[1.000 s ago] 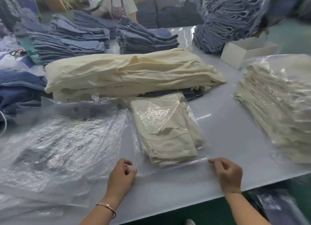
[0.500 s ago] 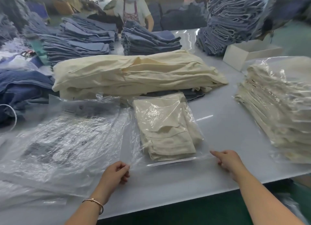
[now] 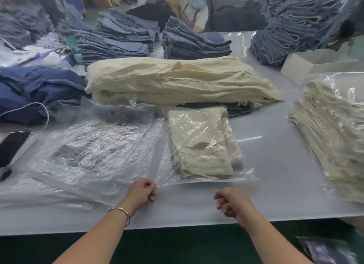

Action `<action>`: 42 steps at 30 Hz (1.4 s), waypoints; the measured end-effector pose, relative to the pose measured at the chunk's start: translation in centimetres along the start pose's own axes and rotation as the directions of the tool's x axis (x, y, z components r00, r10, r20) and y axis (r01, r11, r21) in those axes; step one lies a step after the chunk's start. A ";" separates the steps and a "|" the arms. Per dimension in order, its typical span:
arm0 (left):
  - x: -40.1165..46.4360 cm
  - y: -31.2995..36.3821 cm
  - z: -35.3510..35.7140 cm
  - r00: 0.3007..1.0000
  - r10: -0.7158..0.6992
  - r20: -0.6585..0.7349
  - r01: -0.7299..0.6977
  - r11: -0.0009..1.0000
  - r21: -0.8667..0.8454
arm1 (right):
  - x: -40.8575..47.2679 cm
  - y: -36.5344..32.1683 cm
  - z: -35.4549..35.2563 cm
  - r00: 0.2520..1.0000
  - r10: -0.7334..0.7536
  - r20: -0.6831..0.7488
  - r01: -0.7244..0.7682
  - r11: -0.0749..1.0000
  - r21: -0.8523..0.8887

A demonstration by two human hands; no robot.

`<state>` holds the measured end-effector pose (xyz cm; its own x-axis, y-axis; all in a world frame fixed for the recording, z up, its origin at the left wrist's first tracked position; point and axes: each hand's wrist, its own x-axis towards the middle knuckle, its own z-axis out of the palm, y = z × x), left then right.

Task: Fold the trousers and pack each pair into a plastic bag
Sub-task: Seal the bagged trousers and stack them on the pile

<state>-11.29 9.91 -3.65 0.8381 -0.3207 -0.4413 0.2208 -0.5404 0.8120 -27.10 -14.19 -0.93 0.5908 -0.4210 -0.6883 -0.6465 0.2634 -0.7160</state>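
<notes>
Folded cream trousers [image 3: 199, 145] sit inside a clear plastic bag [image 3: 204, 181], flat on the counter [image 3: 275, 165], centre of view, just far of both hands. Bag mouth faces the near edge.

Left hand [image 3: 140, 191]: fingers curled, pinching the bag's near-left corner. Bracelet [image 3: 121, 212] on that wrist.
Right hand [image 3: 230, 201]: motion-blurred, fingers loosely curled, just near of the bag's open edge; cannot tell whether it grips the film or holds nothing.
Hands are apart, one toward each end of the bag's near edge.

Left of the bagged pair: stack of empty bags [image 3: 94, 155] with dark print, overlapping the bag's left side. Far of it: pile of unfolded cream trousers [image 3: 177, 82] lying across the counter. Right: stack of already bagged cream trousers [image 3: 331, 129]. White box [image 3: 299, 66] far right, beside a tall stack of blue-grey garments [image 3: 291, 21]. More blue stacks [image 3: 122, 39] far left and centre, loose dark blue fabric [image 3: 35, 90] at left. Dark phone [image 3: 11, 145] with a white cable [image 3: 39, 110] at the left edge.

Counter is pale grey, glossy. Another person [image 3: 195, 9] stands at the far side. Floor near the counter edge is dark green.
</notes>
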 end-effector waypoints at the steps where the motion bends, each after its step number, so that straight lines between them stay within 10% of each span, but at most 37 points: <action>1: 0.1 -0.1 -0.1 1.000 0.002 0.008 -0.002 1.000 0.003 | -0.4 0.4 2.5 0.998 -0.003 0.062 0.003 1.000 0.001; 6: 0.3 -0.4 -0.5 0.997 0.049 0.062 -0.052 0.998 0.038 | -0.7 1.7 13.4 0.979 -0.005 0.202 -0.023 0.991 0.134; 12: 1.0 -0.5 -1.4 0.985 0.109 0.138 -0.128 0.982 0.141 | 0.4 -0.8 19.3 0.999 0.049 0.024 -0.054 0.919 0.390; 21: 1.6 -1.7 -1.9 0.964 0.179 0.196 -0.213 0.963 0.165 | 0.6 -0.5 20.6 0.985 -0.011 -0.175 0.065 0.949 0.308; 42: 2.0 -1.4 -1.7 0.978 0.129 0.166 -0.146 0.985 0.091 | 5.1 -1.2 -4.0 0.833 0.123 -0.539 0.139 0.898 0.419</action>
<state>-9.07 11.29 -5.03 0.7651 -0.5124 -0.3900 0.0502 -0.5564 0.8294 -25.23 -20.15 -3.07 0.1527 -0.7864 -0.5986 -0.2964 0.5413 -0.7868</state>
